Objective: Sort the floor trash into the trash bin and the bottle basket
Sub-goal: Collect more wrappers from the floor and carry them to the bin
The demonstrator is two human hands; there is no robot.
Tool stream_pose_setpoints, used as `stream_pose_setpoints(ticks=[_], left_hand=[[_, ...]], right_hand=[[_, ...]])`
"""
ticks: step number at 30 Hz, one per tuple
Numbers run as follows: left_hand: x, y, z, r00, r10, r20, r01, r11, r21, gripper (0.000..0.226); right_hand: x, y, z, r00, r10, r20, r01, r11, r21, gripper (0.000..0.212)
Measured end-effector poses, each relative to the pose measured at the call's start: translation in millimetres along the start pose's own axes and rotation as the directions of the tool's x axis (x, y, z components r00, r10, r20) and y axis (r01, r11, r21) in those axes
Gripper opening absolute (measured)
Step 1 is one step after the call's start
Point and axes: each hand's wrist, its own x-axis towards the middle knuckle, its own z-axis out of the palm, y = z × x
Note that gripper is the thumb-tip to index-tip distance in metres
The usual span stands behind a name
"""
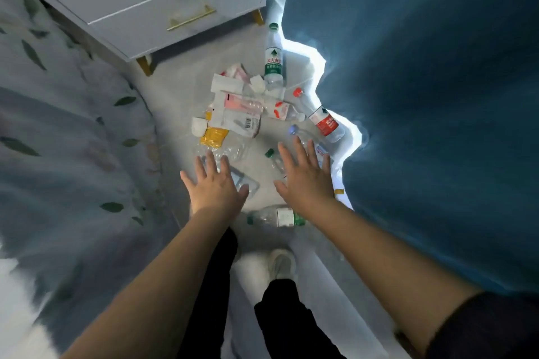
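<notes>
Trash lies on the pale floor between a bed and a curtain. A green-label bottle (273, 55) lies farthest away, a red-label bottle (322, 119) by the curtain, a yellow-label bottle (214, 137) on the left, and a clear green-capped bottle (275, 217) nearest my feet. White and pink wrappers (236, 108) lie piled in the middle. My left hand (214, 186) and my right hand (304, 175) hover above the pile with fingers spread, holding nothing. A small green-capped bottle (272, 157) sits beside my right hand. Neither the trash bin nor the bottle basket is in view.
A white drawer cabinet (163, 0) with gold handles and legs stands at the far end. A leaf-patterned bed cover (58, 125) borders the left, a blue curtain (437, 96) the right. My legs and a white shoe (281, 264) stand on the narrow floor strip.
</notes>
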Motion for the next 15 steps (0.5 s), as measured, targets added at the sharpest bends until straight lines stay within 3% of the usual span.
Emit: stream_pose_setpoints(ticks=[8, 15], left_hand=[[207, -34, 78, 0.996, -0.090, -0.026, 0.089, 0.995, -0.048, 0.098], [311, -48, 108, 0.980, -0.198, -0.026, 0.177, 0.922, -0.344, 0.111]], right_hand=[[179, -20, 117, 0.993, -0.082, 0.090, 0.085, 0.996, -0.033, 0.092], [276, -37, 163, 0.988, -0.146, -0.045, 0.144, 0.989, -0.028, 0.090]])
